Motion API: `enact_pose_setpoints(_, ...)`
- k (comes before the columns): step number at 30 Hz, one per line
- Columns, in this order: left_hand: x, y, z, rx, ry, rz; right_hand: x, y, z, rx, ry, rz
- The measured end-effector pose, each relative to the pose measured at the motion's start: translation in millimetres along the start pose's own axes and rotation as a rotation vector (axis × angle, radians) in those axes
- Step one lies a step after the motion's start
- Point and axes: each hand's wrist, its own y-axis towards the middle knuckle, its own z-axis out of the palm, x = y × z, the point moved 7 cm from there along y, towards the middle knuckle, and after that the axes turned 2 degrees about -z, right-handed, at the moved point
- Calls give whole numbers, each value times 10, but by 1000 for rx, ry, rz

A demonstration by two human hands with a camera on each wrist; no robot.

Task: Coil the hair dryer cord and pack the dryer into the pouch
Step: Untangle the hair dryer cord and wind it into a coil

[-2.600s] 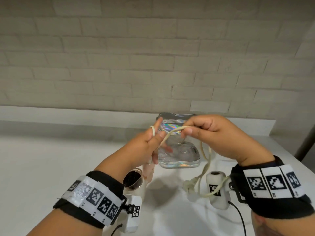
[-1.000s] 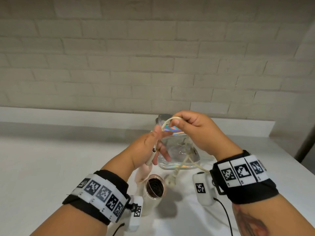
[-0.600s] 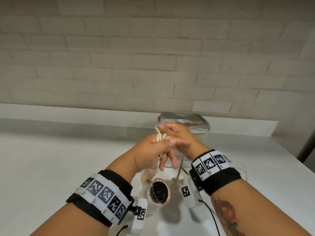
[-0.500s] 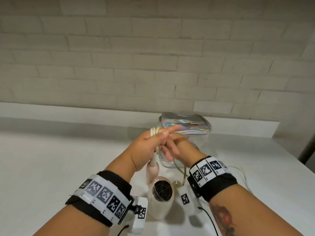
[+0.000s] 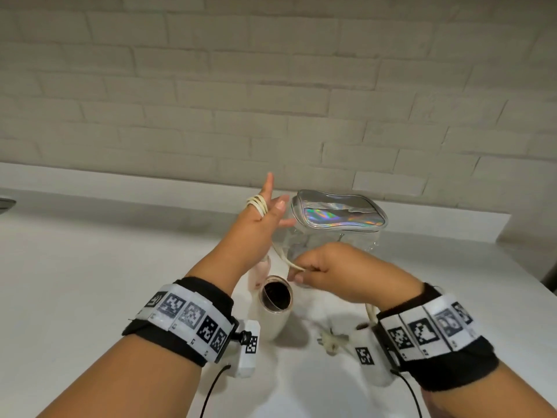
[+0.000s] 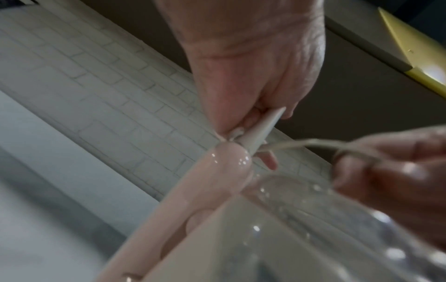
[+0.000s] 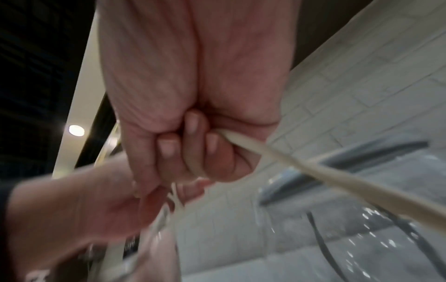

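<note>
Hands parted; dryer (image 5: 272, 309) handle hidden behind left hand (image 5: 256, 224).

A white worktop (image 5: 90, 282) runs back to a low white ledge (image 5: 120, 185) beneath a wall of pale painted brick (image 5: 241, 86), with a dark metallic edge (image 5: 6, 203) at far left, and the left wrist view catches a yellow panel (image 6: 415, 51)

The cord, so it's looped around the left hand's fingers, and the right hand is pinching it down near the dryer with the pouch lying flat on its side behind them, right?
Not quite: the pouch stands upright behind the hands, as the head view shows. The rest holds: the cord loops the left hand; the right hand pinches it near the dryer.
</note>
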Motion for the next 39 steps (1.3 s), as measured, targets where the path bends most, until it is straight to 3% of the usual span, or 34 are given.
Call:
enact_pose_setpoints(6,-171,-156,151,135,262,-19,235,-122,-684,-238,267,-124)
enact_pose_setpoints(14,-134,-310,414,494,146,1,87,147,-869,-400,664,-181)
enact_pose_setpoints(17,-132,-329,396,486,67,12,-77,317,-676,-412,858,-134)
enact_pose_setpoints(21,-106,-294,333,391,-91,44,-154,477,-146,-263,997,-69)
enact_pose_setpoints(25,61,-178,253,272,-369,-42,-248,459,244,-258,708,52)
enact_pose_setpoints(29,178,-58,117,96,-401,-76,-286,403,571,-112,565,73)
enact_pose_setpoints(35,234,16,-20,8,-96,-85,-187,155,156,12,118,43)
enact_pose_setpoints(39,156,-40,-30,30,105,-107,15,12,-238,-51,88,-6)
